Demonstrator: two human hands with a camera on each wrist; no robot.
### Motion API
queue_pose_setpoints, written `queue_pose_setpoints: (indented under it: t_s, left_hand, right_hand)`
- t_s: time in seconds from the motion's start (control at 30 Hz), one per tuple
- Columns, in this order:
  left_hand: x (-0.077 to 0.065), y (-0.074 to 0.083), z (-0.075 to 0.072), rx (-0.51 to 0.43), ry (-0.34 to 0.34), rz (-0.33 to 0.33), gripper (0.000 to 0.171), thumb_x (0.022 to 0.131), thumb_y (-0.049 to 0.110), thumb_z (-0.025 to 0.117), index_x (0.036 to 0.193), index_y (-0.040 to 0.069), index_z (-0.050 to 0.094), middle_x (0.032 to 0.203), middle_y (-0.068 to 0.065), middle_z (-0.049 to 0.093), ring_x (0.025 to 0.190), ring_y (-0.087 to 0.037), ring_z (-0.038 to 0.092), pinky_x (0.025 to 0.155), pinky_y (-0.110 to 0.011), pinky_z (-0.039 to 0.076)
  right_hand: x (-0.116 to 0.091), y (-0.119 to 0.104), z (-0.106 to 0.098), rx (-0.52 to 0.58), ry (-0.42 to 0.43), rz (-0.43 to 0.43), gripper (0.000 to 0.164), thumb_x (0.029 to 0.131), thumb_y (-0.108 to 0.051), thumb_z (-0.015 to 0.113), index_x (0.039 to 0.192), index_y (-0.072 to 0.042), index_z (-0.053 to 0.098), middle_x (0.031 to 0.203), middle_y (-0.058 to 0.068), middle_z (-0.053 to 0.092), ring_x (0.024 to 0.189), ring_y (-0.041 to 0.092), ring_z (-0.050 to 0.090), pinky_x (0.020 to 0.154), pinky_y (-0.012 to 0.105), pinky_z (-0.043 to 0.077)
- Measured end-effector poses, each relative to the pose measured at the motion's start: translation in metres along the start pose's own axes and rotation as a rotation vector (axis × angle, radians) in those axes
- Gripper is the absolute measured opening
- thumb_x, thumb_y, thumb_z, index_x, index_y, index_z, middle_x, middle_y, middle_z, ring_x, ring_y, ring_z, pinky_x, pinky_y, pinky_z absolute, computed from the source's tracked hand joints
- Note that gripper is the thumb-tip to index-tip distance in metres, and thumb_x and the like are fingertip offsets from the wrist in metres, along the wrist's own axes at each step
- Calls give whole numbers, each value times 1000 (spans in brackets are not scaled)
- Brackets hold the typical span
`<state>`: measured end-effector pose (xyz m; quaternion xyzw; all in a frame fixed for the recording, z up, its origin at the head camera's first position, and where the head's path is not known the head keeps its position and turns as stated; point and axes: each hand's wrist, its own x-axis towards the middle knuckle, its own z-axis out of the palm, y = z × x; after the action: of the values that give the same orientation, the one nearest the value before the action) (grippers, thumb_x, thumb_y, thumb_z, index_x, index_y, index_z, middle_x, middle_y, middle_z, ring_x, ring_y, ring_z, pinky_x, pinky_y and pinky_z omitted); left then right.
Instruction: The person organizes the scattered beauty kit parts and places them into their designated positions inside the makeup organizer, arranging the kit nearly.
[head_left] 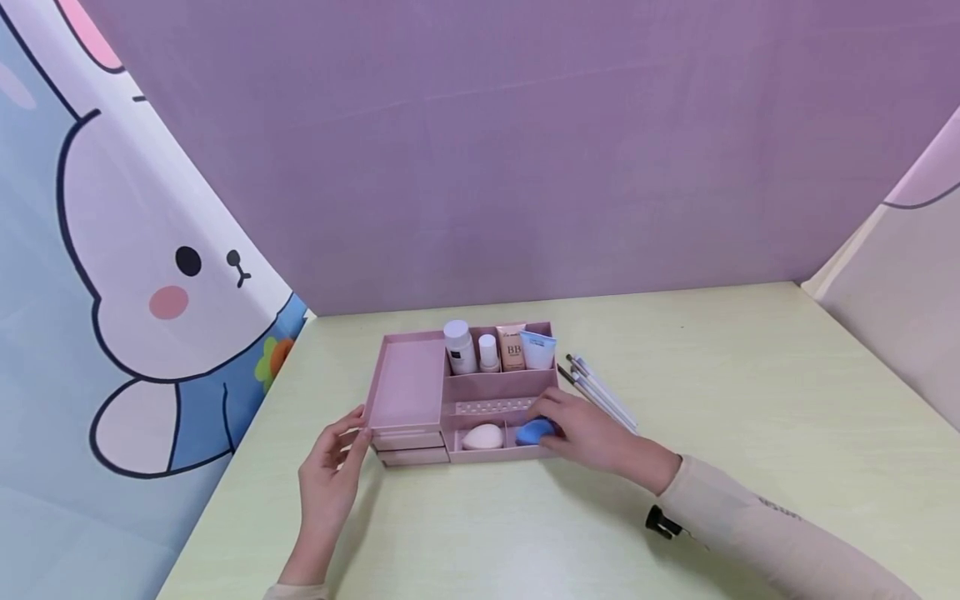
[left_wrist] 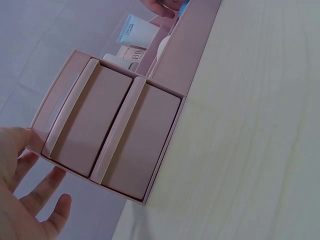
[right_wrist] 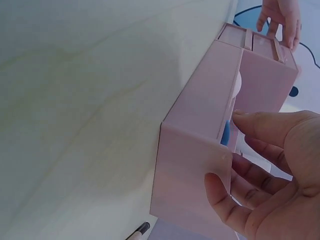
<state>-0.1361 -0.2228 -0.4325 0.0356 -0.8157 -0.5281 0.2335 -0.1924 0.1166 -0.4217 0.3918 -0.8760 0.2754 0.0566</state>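
A pink desktop organizer (head_left: 407,379) stands on the table, its two drawers (left_wrist: 90,117) closed. My left hand (head_left: 333,467) touches its front left corner, with the other fingers loosely spread along the side in the left wrist view. At the front right compartment, my right hand (head_left: 581,429) has thumb and fingers around a blue makeup sponge (head_left: 532,432), which is partly hidden. The right little finger (right_wrist: 220,195) lies outside the organizer's end wall. A pale makeup sponge (head_left: 483,437) occupies the compartment to the left.
In the back compartment stand a white bottle (head_left: 461,350), a smaller white-capped bottle (head_left: 488,354), a BB cream tube (head_left: 512,348) and a light blue tube (head_left: 538,350). Several slim brushes or pencils (head_left: 603,396) lie right of the organizer. A purple backdrop (head_left: 525,167) rises behind the table.
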Motion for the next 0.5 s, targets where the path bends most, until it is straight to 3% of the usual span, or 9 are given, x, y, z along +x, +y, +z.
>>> queue_pose_setpoints:
  t_s: [0.3,0.5]
  left_hand:
    - [0,-1,0,-14,7,10,21,98,14,65,117,6,68,131,-2,65,99,0,62,77,-13,46]
    - [1,-1,0,-27,8,15,19,98,12,65,116,6,68,130,-2,65,99,-2,63,77,-14,47]
  right_hand:
    - [-1,-5,-11,43,16,26,24,89,-3,73,112,-3,66,106,10,63,86,24,58,75,32,50]
    - [-3,-4,-22,32,77,17,29,86,1,74,113,-1,63,107,10,64,87,25,62,75,38,54]
